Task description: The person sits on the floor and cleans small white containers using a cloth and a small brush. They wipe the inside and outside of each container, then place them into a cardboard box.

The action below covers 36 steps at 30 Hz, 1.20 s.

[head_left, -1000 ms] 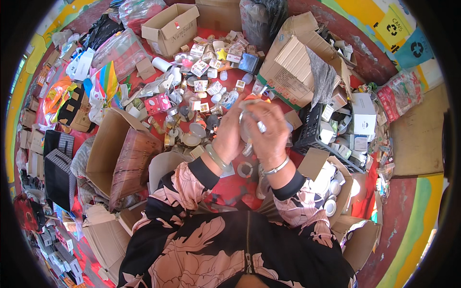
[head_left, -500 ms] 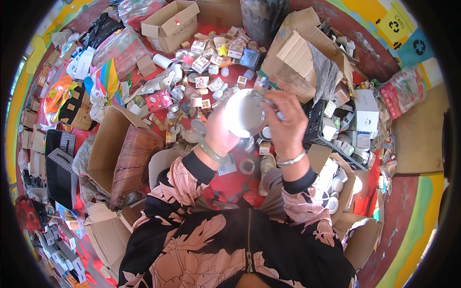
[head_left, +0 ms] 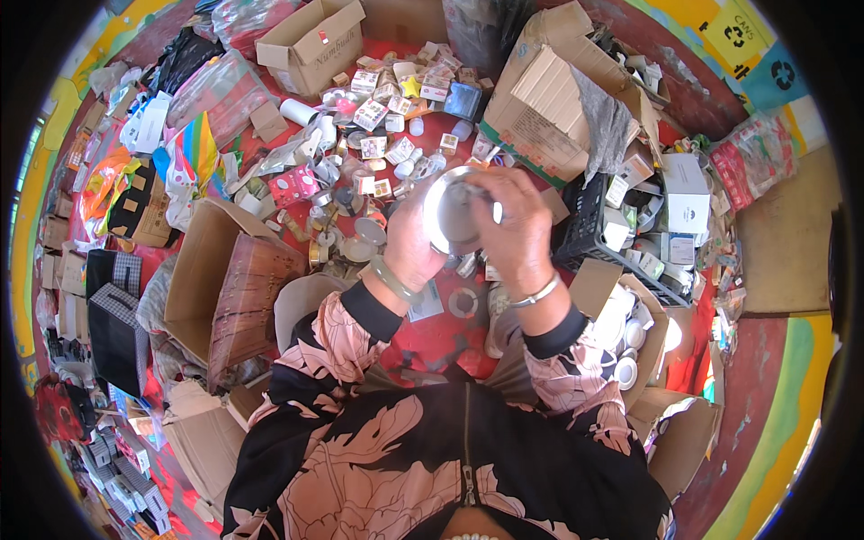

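Observation:
My left hand (head_left: 409, 254) is wrapped round a shallow, round white container (head_left: 438, 214) with a shiny rim, held up in front of me and tilted toward the right. My right hand (head_left: 522, 229) has its fingers bent over the container's open side, with the fingertips at its inner face. Something small and pale shows by those fingers, but I cannot make out what it is. Below and beyond both hands, a pile of small boxes (head_left: 369, 114), jars and round lids (head_left: 370, 230) covers the red floor.
A tall open cardboard box (head_left: 216, 288) stands at the left, another box (head_left: 310, 52) at the far side. On the right are a black crate (head_left: 585, 220) full of small packages and a carton (head_left: 652, 333) holding white round pieces. A large cardboard box (head_left: 540, 117) leans beyond the crate.
My right hand has moved left and slightly down, its fingers shifting from the container's rim over its open side. My left hand keeps hold of the container, which has turned a little.

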Each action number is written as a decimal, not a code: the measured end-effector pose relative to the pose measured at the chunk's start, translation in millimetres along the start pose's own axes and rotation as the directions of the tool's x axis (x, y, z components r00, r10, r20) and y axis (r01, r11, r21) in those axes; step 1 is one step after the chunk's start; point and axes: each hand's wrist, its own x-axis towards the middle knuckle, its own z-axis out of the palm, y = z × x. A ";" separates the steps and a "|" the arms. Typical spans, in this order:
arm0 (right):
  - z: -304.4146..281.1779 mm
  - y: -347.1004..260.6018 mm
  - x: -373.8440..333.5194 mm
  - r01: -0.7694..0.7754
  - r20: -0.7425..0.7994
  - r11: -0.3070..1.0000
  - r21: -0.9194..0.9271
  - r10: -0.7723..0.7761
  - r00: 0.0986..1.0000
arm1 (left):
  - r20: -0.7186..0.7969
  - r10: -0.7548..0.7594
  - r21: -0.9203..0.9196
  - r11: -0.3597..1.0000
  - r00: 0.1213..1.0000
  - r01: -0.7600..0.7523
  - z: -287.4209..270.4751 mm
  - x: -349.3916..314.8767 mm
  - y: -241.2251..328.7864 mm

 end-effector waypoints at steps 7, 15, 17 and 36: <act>-17.4 4.8 1.3 0.111 0.402 0.994 0.022 -0.110 0.909 | 0.021 0.053 -0.015 0.999 0.998 -0.052 -15.4 9.3 11.6; -3.9 12.1 -0.4 -0.234 -0.153 0.968 0.087 0.245 0.957 | 0.191 0.353 0.736 0.566 0.916 -0.372 -21.6 8.9 -2.0; 1.4 11.1 -0.2 -0.238 -0.203 0.968 0.078 0.249 0.947 | 0.193 0.328 0.668 0.647 0.925 -0.368 -6.9 3.1 -6.7; -10.4 27.6 2.7 -0.025 -0.063 0.997 -0.072 0.021 0.998 | 0.285 0.230 0.654 0.663 0.931 -0.364 5.3 -1.3 1.4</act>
